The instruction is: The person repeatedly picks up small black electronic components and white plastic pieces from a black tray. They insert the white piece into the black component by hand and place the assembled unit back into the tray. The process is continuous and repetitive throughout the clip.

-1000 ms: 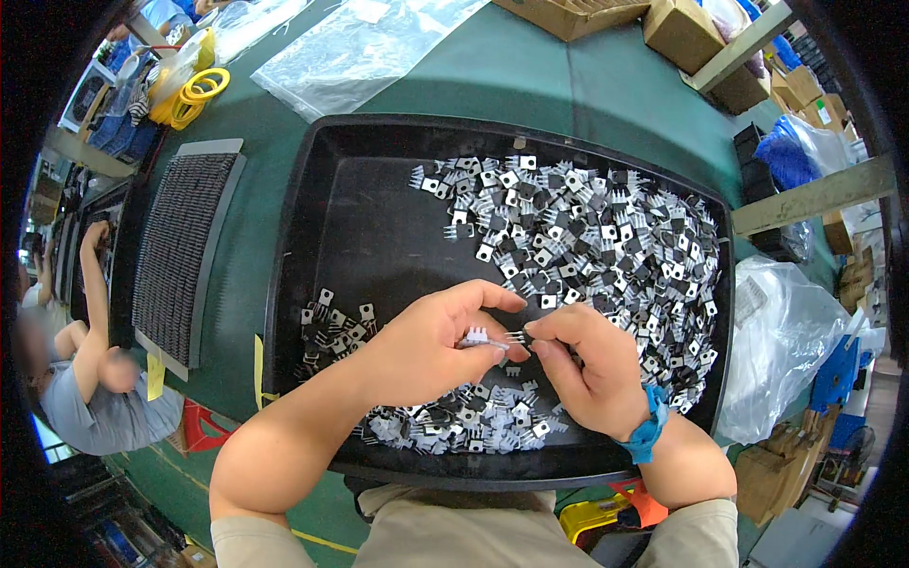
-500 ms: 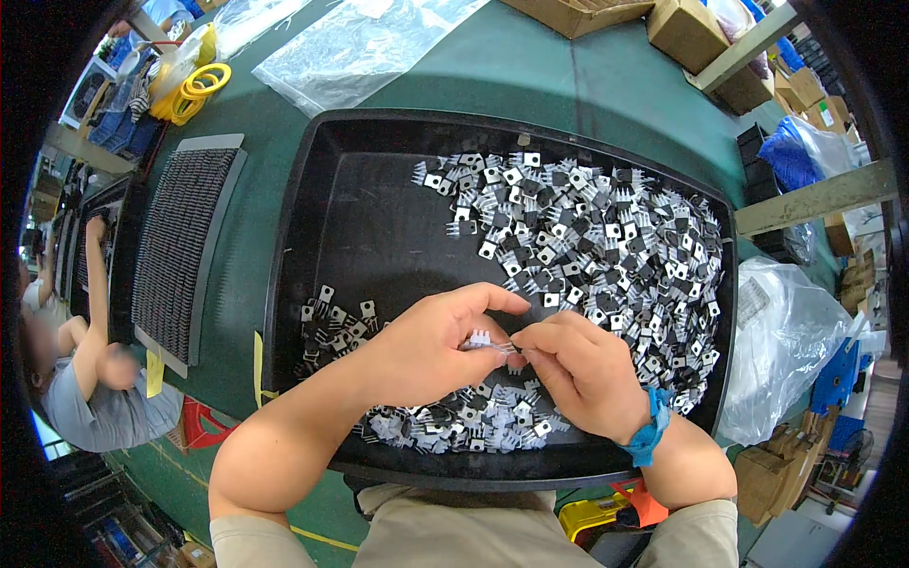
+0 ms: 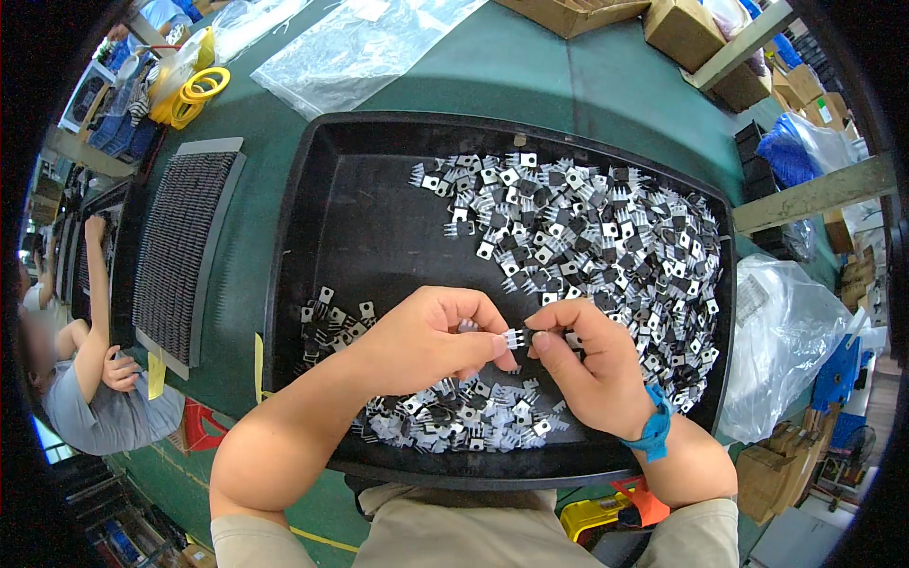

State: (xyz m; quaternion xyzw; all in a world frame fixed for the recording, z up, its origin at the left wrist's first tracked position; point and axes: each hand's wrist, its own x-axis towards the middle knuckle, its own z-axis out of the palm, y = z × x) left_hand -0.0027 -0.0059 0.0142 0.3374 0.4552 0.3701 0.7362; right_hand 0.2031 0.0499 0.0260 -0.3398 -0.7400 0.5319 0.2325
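Observation:
My left hand point(image 3: 431, 341) is closed, its thumb and fingers pinching a transistor point(image 3: 514, 338) with silvery legs that point right. More pale pieces show partly between its curled fingers. Just right of the legs, the thumb and forefinger of my right hand point(image 3: 597, 369), with a blue band at the wrist, come together. What they grip, if anything, is too small to make out. Both hands are above a black tray point(image 3: 369, 204). Loose transistors point(image 3: 615, 227) heap along its right side, a smaller pile point(image 3: 464, 417) of transistors and whitish pieces lies below my hands, and a few dark ones point(image 3: 331, 327) sit at the left.
A panel with dense rows of dark parts point(image 3: 185, 246) lies left of the tray on the green table point(image 3: 530, 71). Clear plastic bags point(image 3: 369, 47) lie behind and to the right. Cardboard boxes point(image 3: 684, 38) stand at the far right. A co-worker's arm point(image 3: 98, 284) reaches at the left.
My right hand has shifted slightly and its fingers have moved up to the legs. The transistor in my left hand now sticks out past the thumb tip, legs toward the right hand.

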